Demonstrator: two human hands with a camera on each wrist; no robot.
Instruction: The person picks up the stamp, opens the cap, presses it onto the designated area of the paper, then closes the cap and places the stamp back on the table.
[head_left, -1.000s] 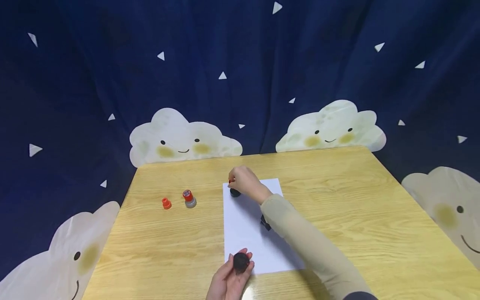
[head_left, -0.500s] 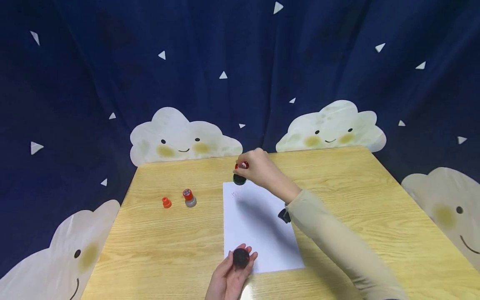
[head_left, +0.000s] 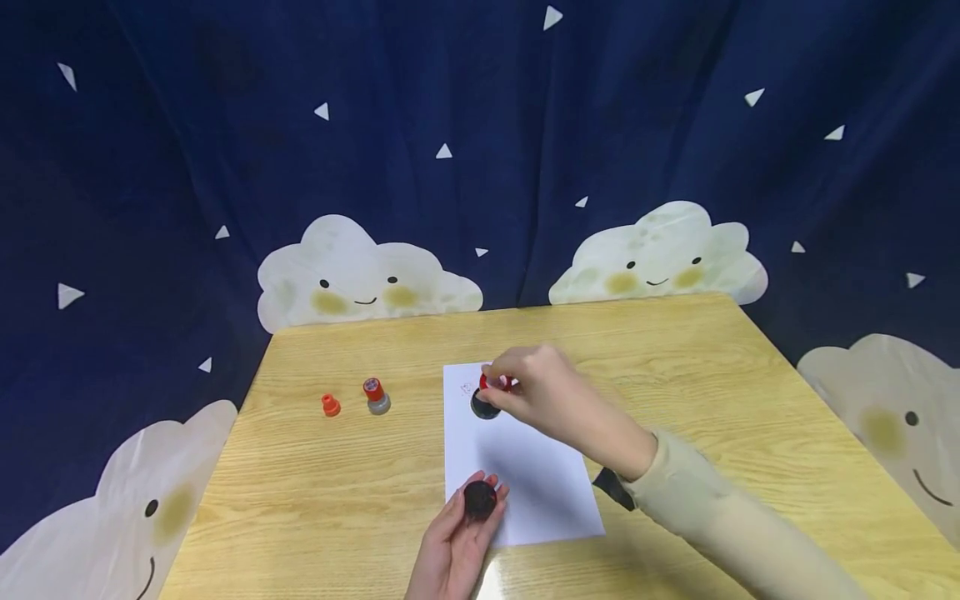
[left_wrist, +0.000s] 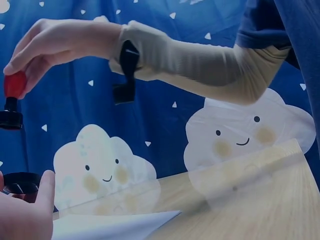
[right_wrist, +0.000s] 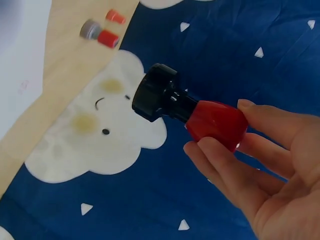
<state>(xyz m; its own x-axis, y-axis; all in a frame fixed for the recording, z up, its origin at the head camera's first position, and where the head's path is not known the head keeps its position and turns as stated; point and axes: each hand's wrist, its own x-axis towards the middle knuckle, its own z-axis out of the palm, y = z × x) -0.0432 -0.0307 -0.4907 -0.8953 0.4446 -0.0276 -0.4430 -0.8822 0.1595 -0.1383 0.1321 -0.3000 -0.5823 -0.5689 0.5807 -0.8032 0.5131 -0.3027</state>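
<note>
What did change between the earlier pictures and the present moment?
The right hand lifted the red-and-black stamp off the paper's far left corner, revealing a faint mark, then brought it rightward and back toward the person, above the sheet. Unchanged: the left hand holds the round black piece; the red-and-grey object and small red piece stay put.

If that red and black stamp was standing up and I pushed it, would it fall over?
The stamp might tip if pushed high up, being tall, though its wide black base could steady it. Its shiny red handle may feel slippery.
</note>
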